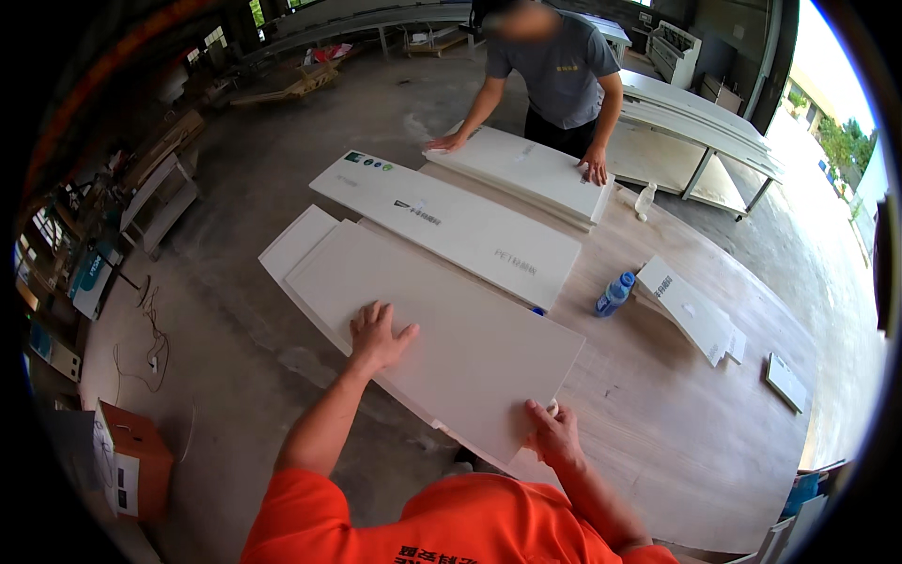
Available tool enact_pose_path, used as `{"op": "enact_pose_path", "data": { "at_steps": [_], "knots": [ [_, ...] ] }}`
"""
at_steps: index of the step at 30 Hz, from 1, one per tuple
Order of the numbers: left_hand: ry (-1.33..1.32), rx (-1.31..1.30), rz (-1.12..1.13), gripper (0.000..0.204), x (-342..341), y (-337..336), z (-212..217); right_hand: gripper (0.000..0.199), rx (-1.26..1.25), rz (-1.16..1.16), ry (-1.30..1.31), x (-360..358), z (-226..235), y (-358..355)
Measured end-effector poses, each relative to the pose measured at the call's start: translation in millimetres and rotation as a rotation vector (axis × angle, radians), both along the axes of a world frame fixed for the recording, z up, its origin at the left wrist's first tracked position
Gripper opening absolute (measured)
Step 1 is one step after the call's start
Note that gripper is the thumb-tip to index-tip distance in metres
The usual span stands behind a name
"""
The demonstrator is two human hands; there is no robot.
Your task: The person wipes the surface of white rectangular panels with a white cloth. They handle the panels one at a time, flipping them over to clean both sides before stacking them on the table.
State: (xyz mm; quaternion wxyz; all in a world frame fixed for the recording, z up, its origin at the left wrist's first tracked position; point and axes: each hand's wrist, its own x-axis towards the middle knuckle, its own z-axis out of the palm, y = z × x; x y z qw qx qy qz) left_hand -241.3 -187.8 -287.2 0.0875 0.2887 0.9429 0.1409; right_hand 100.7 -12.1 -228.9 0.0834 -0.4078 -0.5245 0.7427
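A large pale panel lies in front of me, on top of another white board that sticks out at its left end. My left hand rests on the panel's top face near its front edge, open with fingers spread. At the right end, my right hand is closed on the panel's edge, thumb on top and the other fingers partly hidden. A small white bit shows by those fingers; I cannot make out what it is. Beyond lies a long white printed board.
Across the table, a person in a grey shirt has both hands on a stack of white boards. To the right are a blue-capped bottle, a clear bottle, white offcuts and a flat white piece.
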Motion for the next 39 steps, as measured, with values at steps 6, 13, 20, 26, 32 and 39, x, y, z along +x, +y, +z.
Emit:
{"op": "enact_pose_path", "data": {
  "at_steps": [6, 13, 20, 26, 32, 39],
  "knots": [
    [0.13, -0.062, 0.059, 0.088, -79, -32, -24, 0.033, -0.018, 0.236, -0.017, -104, -4, -38],
    [0.273, -0.226, 0.075, 0.086, -65, -40, -78, 0.036, -0.294, -0.04, -0.149, 7, -115, -25],
    [0.252, -0.187, 0.081, 0.081, -68, -36, -88, 0.024, -0.258, -0.782, -0.18, 165, -188, -48],
    [0.072, 0.611, -0.384, 0.056, 69, 79, -69, 0.018, -0.415, -0.952, -0.122, 234, -191, -46],
    [-0.82, 0.791, -0.566, 0.069, 242, 259, -103, 0.019, -0.224, -1.076, -0.14, 285, -212, 76],
    [-1.318, 0.701, -0.256, 0.101, 330, 476, -166, 0.019, 0.239, -0.919, -0.269, 359, -192, 323]
  ]
}}
